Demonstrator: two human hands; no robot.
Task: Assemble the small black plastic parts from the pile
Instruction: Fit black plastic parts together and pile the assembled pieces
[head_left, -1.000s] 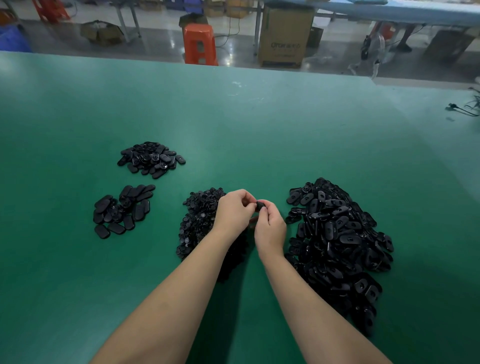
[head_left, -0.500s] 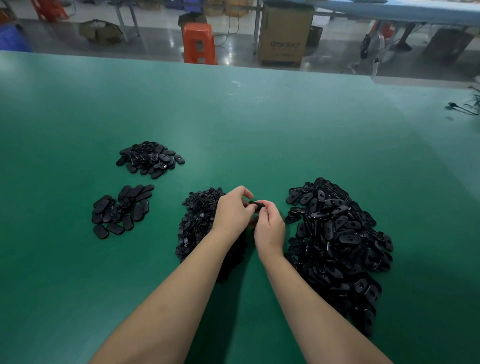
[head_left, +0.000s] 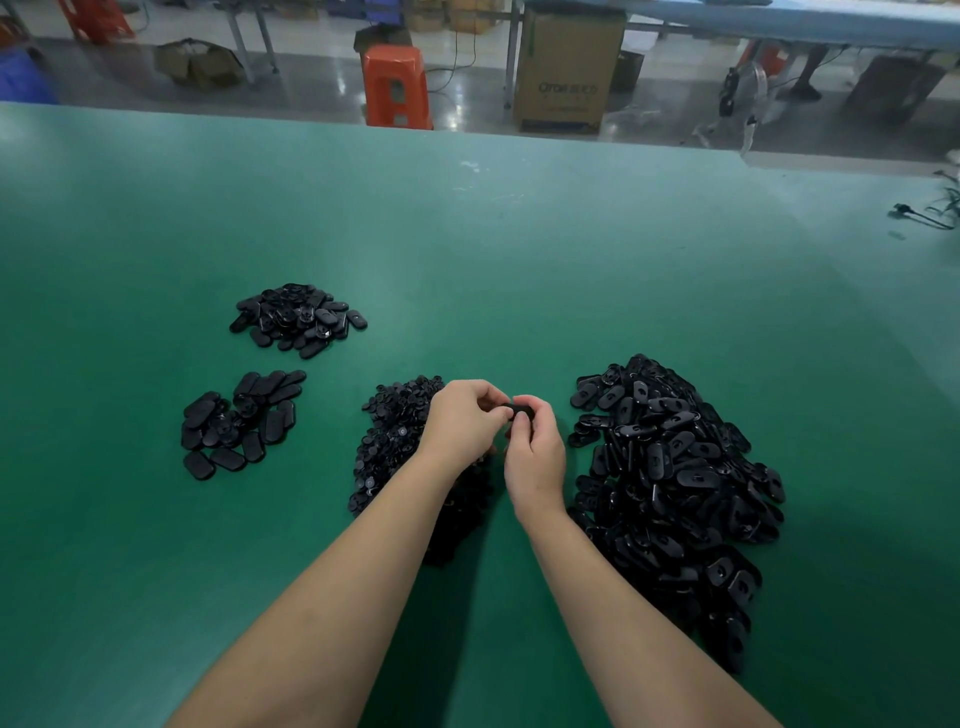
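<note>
- Two bare forearms reach forward from the lower edge of the view, converging until the hands meet.
- The left hand is curled, its thumb and fingertips pinching a small black part.
- The right hand, just beside the left, knuckles toward the camera, pinches the same part from the other side.

My left hand and right hand are bare, both forearms uncovered, no sleeves showing.
</note>
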